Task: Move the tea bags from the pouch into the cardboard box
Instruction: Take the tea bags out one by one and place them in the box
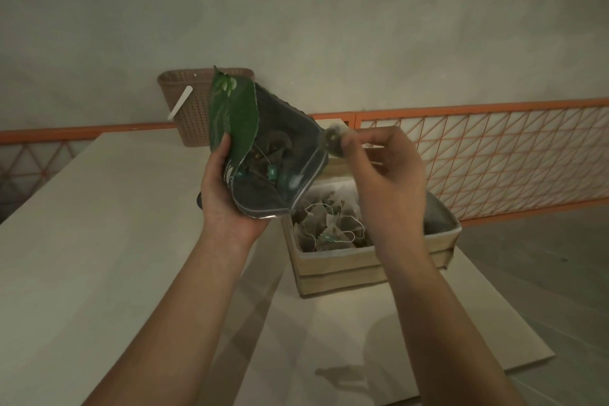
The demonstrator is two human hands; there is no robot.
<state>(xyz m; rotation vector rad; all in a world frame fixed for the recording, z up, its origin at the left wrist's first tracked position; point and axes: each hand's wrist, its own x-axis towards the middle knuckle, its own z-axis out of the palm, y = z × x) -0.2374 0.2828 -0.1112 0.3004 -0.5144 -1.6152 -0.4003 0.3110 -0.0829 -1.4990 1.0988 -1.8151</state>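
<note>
Pouch (263, 155) gripped in left hand (227, 194); right hand (385, 175) pinches tea bag (333, 140) beside it.

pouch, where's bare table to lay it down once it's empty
Bare table stretches left of the left hand, up to the brown basket; also the near strip before the cardboard box. The box itself is crowded with tea bags.

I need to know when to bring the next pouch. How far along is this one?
Partly done. A pile of tea bags already lies in the cardboard box. The right hand pinches one bag beside the pouch, which the left hand holds open. Several bags remain inside.
</note>
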